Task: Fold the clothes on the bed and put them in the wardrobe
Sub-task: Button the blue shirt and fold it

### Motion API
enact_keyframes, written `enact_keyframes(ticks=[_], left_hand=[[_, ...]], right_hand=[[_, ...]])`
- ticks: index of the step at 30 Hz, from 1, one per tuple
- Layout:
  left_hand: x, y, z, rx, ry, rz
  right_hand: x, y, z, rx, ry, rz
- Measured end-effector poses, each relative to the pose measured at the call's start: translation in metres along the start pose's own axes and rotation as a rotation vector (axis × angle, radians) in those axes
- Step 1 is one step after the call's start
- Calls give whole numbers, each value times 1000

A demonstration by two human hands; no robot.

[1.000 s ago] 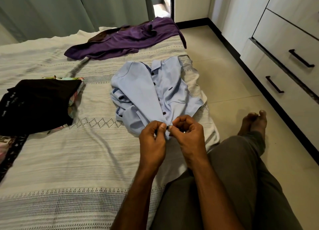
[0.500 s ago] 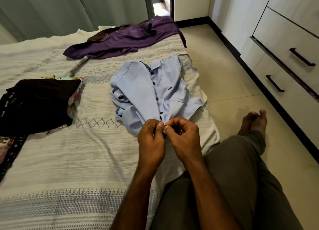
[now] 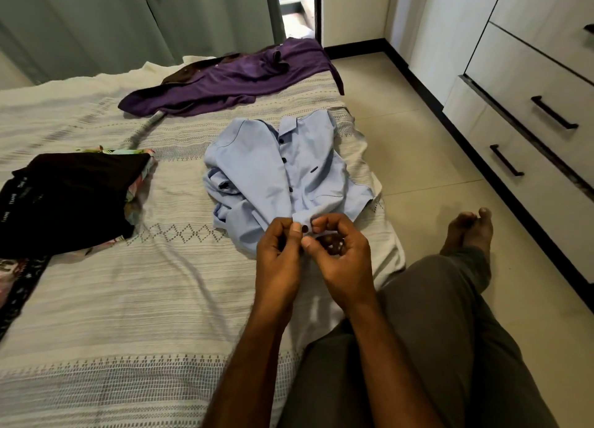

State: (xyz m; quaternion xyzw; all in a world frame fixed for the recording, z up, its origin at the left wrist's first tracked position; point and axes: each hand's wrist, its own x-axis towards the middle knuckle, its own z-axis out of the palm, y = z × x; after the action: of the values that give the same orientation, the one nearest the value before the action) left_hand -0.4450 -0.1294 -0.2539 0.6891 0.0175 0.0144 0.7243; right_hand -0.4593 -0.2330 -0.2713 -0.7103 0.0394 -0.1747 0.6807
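**On the bed's near edge, both hands work the bottom of a blue shirt**

At the right side of the bed [image 3: 135, 299], close to my lap, my two hands meet over the lower front of a light blue shirt [image 3: 266, 170]. My left hand [image 3: 279, 257] has its fingers curled, with the thumb and forefinger pinching the shirt's edge. My right hand [image 3: 340, 260] is curled too, its fingertips pinching the fabric just beside a small dark button [image 3: 305, 227] that shows between the two hands. The hands are almost touching each other.

The blue shirt lies front up on the striped pale bedspread, collar pointing away from me, with a row of dark buttons running down its middle. One side is folded across the front and a sleeve is bunched beneath it on the left.

Farther away, near the far edge of the bed, a purple garment [image 3: 225, 77] lies spread out and unfolded. To my left sits a folded black garment [image 3: 70, 196] on top of some flower-patterned fabric [image 3: 141, 177], well apart from the blue shirt.

My legs, in grey trousers [image 3: 434, 331], stretch out to the right, with a bare foot [image 3: 469, 231] over the tiled floor. Beyond the foot stands a white wardrobe [image 3: 527, 74] with drawers and dark bar handles, all closed. Green curtains [image 3: 128, 19] hang behind the bed.
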Motion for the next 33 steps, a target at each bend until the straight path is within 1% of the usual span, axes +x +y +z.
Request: enact_keyframes(ticks=[3,5,6,9,12,13,15,19,21,23,24,25,27,31,33], left_hand=[[6,7,-6,22,23,85],[13,9,-16,96,-6,152],[16,8,-21,149,-53,181],[20,0,-30,330,-202,253],[18,-16,-35,547,-175,405],[17,-22,-37,592,-162,430],[18,-30,-39,635,-154,413],[27,-36,-45,773,-73,345],[34,-33,-53,761,-97,380],[41,-25,-60,600,-178,363],[44,-18,-62,498,-228,302],[47,-10,-64,402,-276,242],[53,8,-68,337,-378,178],[69,35,-91,443,-663,37],[80,43,-106,555,-741,-6]], right_hand=[[0,4,-5,-249,-61,-133],[1,6,-6,-432,-37,-171],[1,7,-6,-477,-3,-177],[3,5,-7,-456,87,-171],[3,4,-9,-388,121,-183],[3,5,-10,-365,133,-190],[4,5,-12,-342,168,-215],[6,6,-13,-305,272,-269],[7,7,-16,-328,376,-221],[9,12,-21,-385,456,-113],[11,14,-23,-411,462,-64],[13,16,-25,-430,449,-31],[16,20,-31,-440,370,4],[19,23,-54,-370,114,88],[19,22,-71,-340,-34,123]])
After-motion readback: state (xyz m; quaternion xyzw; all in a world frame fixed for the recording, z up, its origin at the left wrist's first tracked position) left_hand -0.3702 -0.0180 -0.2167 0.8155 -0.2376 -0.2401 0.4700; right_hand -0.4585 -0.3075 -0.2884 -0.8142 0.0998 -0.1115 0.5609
